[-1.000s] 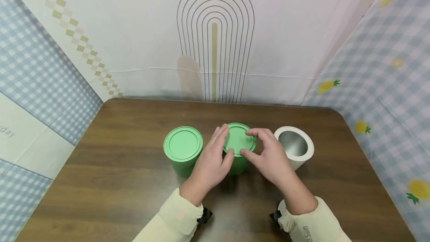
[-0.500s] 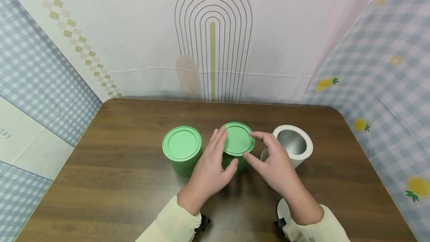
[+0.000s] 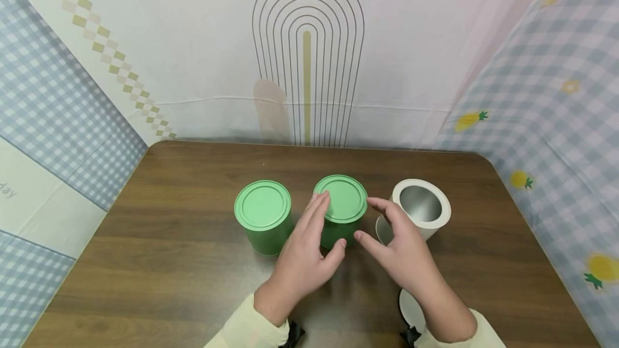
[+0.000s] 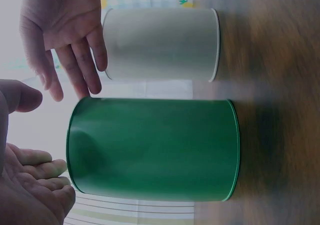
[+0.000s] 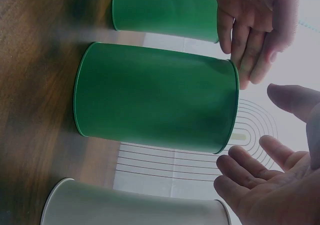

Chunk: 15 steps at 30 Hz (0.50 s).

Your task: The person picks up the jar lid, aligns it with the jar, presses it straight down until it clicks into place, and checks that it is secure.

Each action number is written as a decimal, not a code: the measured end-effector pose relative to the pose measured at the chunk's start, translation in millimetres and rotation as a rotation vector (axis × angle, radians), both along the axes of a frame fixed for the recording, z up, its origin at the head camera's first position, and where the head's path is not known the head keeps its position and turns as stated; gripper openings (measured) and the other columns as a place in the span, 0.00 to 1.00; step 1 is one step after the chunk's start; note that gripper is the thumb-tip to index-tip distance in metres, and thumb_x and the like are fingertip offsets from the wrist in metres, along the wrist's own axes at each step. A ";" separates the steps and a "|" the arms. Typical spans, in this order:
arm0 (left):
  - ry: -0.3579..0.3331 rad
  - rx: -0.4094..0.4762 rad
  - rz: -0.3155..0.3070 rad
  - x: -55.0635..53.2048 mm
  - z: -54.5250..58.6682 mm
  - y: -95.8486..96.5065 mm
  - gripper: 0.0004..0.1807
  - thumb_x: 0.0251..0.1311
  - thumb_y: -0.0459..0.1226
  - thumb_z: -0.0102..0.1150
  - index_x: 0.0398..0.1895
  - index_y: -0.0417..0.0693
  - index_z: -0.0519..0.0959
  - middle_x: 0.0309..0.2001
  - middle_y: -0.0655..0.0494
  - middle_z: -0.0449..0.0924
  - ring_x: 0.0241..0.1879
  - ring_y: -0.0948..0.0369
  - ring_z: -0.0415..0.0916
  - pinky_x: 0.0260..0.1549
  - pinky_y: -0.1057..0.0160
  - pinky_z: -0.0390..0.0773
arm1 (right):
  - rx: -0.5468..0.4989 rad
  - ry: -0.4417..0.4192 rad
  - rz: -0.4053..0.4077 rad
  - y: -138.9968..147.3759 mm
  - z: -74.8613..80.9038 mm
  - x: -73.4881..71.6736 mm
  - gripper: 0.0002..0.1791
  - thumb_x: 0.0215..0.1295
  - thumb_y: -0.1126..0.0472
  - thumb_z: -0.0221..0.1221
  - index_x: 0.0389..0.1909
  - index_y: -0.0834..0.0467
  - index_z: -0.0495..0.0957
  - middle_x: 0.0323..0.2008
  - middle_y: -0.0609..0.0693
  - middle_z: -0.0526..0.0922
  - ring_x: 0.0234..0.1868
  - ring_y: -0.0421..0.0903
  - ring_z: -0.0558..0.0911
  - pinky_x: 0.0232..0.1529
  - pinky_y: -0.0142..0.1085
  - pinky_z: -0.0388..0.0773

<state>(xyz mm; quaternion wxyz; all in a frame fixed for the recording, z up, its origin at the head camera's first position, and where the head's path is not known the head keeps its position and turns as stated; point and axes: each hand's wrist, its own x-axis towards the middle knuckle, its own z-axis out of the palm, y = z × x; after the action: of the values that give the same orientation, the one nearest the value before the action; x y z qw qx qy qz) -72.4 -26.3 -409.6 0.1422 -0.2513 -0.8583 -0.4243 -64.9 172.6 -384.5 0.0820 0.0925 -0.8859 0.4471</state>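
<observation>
A lidded green canister (image 3: 340, 200) stands upright between my two hands. My left hand (image 3: 302, 256) is at its left, the fingertips overlapping the rim in the head view. On the other side my right hand (image 3: 398, 246) has thumb and forefinger spread, close to the rim. Both hands have loosely extended fingers and hold nothing. Left of them is a second lidded green canister (image 3: 263, 208). A white canister (image 3: 445, 219), its top uncovered and its inside silvery, stands behind my right hand, which hides part of it. In the left wrist view, my left fingers (image 4: 47, 172) lie at the green canister's top edge.
All three canisters stand in a row on a dark wooden table (image 3: 169, 240). A patterned white cloth (image 3: 208, 58) hangs behind, with checked cloth at both sides. By the right wrist, a pale disc with a dark edge (image 3: 412, 310) shows beside a black piece.
Both hands have drawn back slightly toward the person. The right fingers have moved off the lid's right edge, and the gap between the thumbs has widened. The canisters have stayed in place.
</observation>
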 end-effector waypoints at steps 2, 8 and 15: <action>0.013 0.015 -0.001 2.6 0.2 0.3 0.40 0.60 0.39 0.63 0.75 0.36 0.61 0.75 0.46 0.61 0.76 0.52 0.53 0.69 0.48 0.65 | -0.002 0.004 -0.003 0.3 0.2 3.2 0.32 0.59 0.62 0.71 0.64 0.60 0.72 0.63 0.55 0.76 0.67 0.56 0.72 0.66 0.57 0.67; 0.044 0.040 -0.009 8.8 0.2 0.0 0.38 0.59 0.38 0.63 0.73 0.39 0.65 0.71 0.45 0.66 0.75 0.53 0.58 0.66 0.47 0.69 | 0.005 0.017 -0.014 0.8 0.0 13.2 0.32 0.58 0.63 0.72 0.64 0.59 0.73 0.61 0.53 0.78 0.67 0.56 0.73 0.65 0.57 0.69; 0.072 0.035 -0.017 12.6 -0.1 -1.2 0.35 0.59 0.38 0.63 0.71 0.39 0.67 0.69 0.45 0.70 0.73 0.55 0.61 0.65 0.49 0.71 | 0.016 0.040 -0.023 1.3 0.2 22.7 0.32 0.56 0.62 0.72 0.63 0.56 0.74 0.60 0.52 0.80 0.65 0.54 0.75 0.62 0.56 0.70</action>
<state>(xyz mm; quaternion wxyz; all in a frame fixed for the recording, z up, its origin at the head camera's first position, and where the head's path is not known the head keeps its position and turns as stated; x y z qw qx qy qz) -59.7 -27.5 -409.7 0.1738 -0.2714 -0.8429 -0.4309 -42.2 173.8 -384.3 0.1040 0.0921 -0.8886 0.4371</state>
